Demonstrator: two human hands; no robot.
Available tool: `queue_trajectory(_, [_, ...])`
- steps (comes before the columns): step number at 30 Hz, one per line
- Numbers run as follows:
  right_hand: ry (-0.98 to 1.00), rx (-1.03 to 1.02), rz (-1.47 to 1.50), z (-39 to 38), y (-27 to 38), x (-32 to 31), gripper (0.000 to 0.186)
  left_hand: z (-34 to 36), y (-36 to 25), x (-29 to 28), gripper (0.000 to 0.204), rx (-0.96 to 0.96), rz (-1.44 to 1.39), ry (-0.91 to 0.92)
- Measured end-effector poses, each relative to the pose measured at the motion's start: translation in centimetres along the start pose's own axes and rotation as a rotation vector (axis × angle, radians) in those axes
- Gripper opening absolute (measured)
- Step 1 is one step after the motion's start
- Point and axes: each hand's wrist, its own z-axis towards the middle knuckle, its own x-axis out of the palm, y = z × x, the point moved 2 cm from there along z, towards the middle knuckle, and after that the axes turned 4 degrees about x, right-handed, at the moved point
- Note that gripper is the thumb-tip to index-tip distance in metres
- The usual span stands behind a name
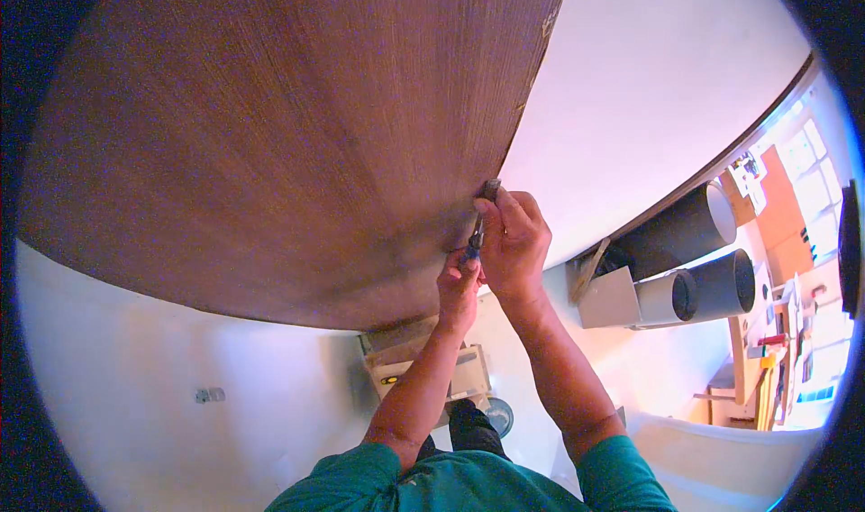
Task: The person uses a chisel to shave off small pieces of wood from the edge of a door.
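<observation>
My left hand [459, 291] is closed around a slim hand tool [475, 242] with a blue-and-dark handle and a narrow metal-looking shaft; its exact kind is unclear. Just above and to the right, my right hand [518, 242] pinches a small dark block-like piece [491, 188] between thumb and fingers. That piece sits at the edge of a large brown wood-grain panel [297, 151], where the brown meets a white surface [649, 88]. The tool's upper end lies close to my right thumb; whether it touches the dark piece is hidden.
Below the panel stands a light wooden stool or box [468, 372] with a yellow-and-black item [389, 380] on it. A round grey container [499, 416] is beside my legs. To the right are large dark rolls [671, 233], a pale box [608, 300] and a cluttered workbench [743, 368].
</observation>
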Motion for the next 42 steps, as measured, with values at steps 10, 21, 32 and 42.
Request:
queue_trajectory(10, [0.05, -0.029, -0.089, 0.3, 0.2, -0.2, 0.01, -0.1, -0.8, 1.0, 0.039, -0.021, -0.106, -0.034])
queue_trajectory(21, [0.066, -0.051, -0.166, 1.1, 0.9, -0.3, 0.01, 0.1, -1.9, 1.8, 0.028, -0.15, -0.284, -0.049])
queue_trajectory(32, [0.071, -0.059, -0.153, 2.0, 1.8, -0.9, 0.009, -0.4, -3.6, 2.8, 0.032, -0.169, -0.142, -0.135])
queue_trajectory(42, [0.017, -0.1, -0.122, 1.8, 0.9, -0.8, 0.007, -0.1, -4.3, 2.9, 0.031, -0.227, -0.13, -0.087])
